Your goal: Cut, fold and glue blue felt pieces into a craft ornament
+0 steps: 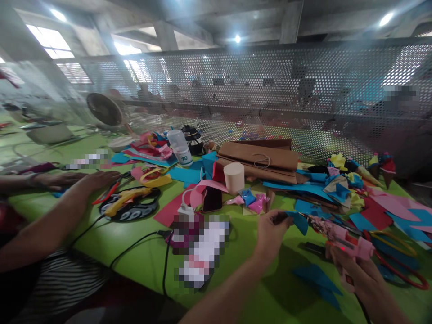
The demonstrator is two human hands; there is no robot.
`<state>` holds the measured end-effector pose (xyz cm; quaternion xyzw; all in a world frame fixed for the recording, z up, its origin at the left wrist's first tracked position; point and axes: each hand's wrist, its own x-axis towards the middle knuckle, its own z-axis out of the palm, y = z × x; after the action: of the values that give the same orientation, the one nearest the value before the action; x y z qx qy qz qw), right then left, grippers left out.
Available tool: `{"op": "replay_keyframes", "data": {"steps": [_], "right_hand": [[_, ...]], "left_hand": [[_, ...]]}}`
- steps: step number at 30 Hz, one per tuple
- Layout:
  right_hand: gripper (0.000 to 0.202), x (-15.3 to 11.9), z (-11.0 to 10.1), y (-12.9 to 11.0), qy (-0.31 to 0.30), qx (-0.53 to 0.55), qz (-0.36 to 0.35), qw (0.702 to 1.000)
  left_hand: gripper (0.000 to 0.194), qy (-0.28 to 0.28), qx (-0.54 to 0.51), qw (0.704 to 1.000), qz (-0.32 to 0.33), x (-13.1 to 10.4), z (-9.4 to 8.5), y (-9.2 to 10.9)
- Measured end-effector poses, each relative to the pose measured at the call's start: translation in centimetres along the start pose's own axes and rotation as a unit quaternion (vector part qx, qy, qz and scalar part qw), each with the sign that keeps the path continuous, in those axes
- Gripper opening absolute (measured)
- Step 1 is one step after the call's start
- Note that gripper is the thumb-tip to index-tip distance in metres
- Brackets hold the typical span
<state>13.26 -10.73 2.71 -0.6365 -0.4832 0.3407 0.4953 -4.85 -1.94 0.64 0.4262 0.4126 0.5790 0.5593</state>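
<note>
My left hand (pixel 272 231) pinches a small piece of blue paper (pixel 299 221) above the green table. Wrapped around the handle of a pink glue gun (pixel 344 240), my right hand (pixel 357 270) keeps its nozzle pointed left, close to the blue paper. A small red light glows on the gun's side. Whether the nozzle touches the paper, I cannot tell. Below the gun lie more blue paper pieces (pixel 317 281), flat on the table. Scissors with red and yellow handles (pixel 405 265) are just right of the gun, partly behind my right hand.
A co-worker's arms (pixel 57 220) rest at the left, near a yellow glue gun (pixel 126 200) on a black holder. A power strip (pixel 185 229) with cords, a phone (pixel 212 199), a white roll (pixel 234 177), brown folded sheets (pixel 258 157) and coloured paper scraps crowd the table before a perforated metal screen (pixel 216 99).
</note>
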Motion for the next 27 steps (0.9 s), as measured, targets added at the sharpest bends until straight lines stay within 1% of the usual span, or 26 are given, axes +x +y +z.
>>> {"op": "replay_keyframes", "data": {"steps": [4,8,13,16,20,23,25,27], "right_hand": [[0.04,-0.2,0.3,-0.3,0.01,0.002,-0.01,1.0],[0.043,-0.1,0.2,-0.2,0.005,0.001,-0.001,1.0],[0.044,0.2,-0.2,0.1,-0.004,-0.03,-0.01,0.999],[0.043,0.3,-0.2,0.0,0.002,-0.02,-0.015,1.0],[0.045,0.6,-0.1,-0.1,-0.008,0.046,-0.039,0.998],[0.039,0.7,-0.4,-0.3,0.009,0.141,-0.018,0.99],[0.037,0.6,-1.2,-0.4,0.015,0.195,-0.001,0.981],[0.038,0.3,-2.7,-0.3,-0.001,0.222,0.01,0.975]], "left_hand": [[0.009,-0.004,0.005,1.0,0.005,-0.1,0.0,-0.2],[0.01,-0.004,0.001,1.0,-0.001,-0.1,0.0,-0.1],[0.013,-0.001,-0.049,0.999,-0.004,0.0,-0.1,0.2],[0.019,0.0,-0.087,0.996,-0.019,0.2,-0.2,0.2],[0.03,0.023,-0.1,0.994,-0.037,0.6,-0.5,0.1],[0.035,0.035,-0.106,0.992,-0.053,1.0,-0.7,0.0],[0.037,0.038,-0.111,0.991,-0.066,1.1,-0.9,0.1],[0.04,0.049,-0.119,0.989,-0.074,1.1,-1.0,0.1]]}}
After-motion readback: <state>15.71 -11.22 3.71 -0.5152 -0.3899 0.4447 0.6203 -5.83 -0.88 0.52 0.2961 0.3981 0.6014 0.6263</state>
